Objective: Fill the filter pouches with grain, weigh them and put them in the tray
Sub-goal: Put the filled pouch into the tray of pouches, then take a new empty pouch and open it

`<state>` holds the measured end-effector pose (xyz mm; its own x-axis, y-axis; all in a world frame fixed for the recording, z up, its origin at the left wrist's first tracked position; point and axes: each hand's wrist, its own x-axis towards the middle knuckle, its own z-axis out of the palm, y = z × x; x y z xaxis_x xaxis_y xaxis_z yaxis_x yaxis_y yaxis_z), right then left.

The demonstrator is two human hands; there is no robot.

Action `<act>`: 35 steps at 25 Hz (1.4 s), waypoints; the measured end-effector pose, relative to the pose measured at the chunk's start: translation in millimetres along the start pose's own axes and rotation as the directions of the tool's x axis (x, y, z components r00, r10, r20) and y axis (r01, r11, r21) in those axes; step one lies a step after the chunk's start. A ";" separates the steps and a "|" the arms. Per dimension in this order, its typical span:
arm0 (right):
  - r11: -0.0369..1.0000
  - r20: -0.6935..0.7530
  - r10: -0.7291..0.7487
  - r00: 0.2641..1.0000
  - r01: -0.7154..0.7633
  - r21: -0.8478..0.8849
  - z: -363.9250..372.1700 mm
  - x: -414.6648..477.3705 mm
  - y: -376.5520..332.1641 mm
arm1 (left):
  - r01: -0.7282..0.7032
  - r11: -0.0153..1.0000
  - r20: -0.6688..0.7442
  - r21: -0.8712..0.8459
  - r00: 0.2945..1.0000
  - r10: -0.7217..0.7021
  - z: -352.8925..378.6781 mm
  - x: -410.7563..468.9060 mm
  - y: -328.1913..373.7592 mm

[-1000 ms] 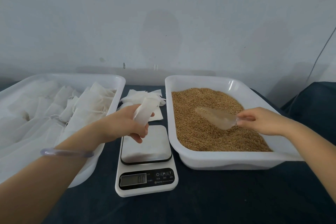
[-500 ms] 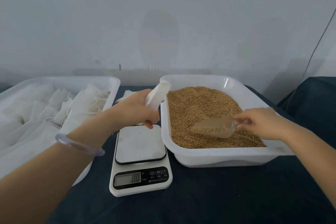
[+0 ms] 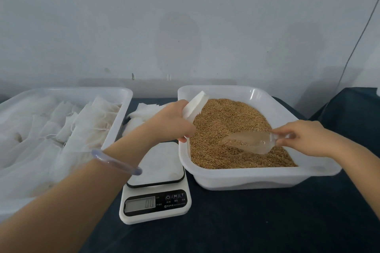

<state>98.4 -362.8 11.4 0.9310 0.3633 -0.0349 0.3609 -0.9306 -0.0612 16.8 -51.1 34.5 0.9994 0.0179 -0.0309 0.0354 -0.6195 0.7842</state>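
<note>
My left hand (image 3: 171, 124) grips a white filter pouch (image 3: 195, 106) and holds it over the left rim of the grain tub (image 3: 246, 179). Brown grain (image 3: 226, 117) fills that white tub. My right hand (image 3: 298, 136) pinches the handle of a clear plastic scoop (image 3: 246, 142), whose bowl holds some grain and lies on the grain surface. A white digital scale (image 3: 156, 183) stands in front of my left hand with nothing on its plate. The white tray (image 3: 121, 96) at the left holds several pouches (image 3: 67, 127).
A small pile of flat white pouches (image 3: 144, 110) lies on the dark cloth between the tray and the tub. The pale wall stands close behind both containers. A thin cable (image 3: 357, 45) runs down the wall at the right.
My left hand has carried the pouch rightward from above the scale to the grain tub's rim. The scoop has dipped lower into the grain and now holds some.
</note>
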 end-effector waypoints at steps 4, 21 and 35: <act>0.930 -0.057 -0.019 0.998 0.039 0.365 -16.0 -9.5 -1.7 | -0.072 0.994 -0.116 0.083 0.990 0.082 14.3 9.6 1.0; 0.953 -0.172 -0.135 0.976 0.175 0.245 -76.5 -22.9 -24.4 | -0.284 0.897 -0.123 0.339 0.932 0.341 51.1 20.5 -23.5; 0.921 -0.335 -0.312 0.889 0.196 -0.336 -112.7 -0.4 -55.3 | -0.238 0.901 -0.093 0.362 0.953 0.289 53.2 21.7 -22.7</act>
<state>84.3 -316.5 127.2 0.7337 0.5980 0.3226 0.5332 -0.8010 0.2723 37.4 -78.5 -17.0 0.9628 -0.0887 0.2551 -0.2078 -0.8467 0.4898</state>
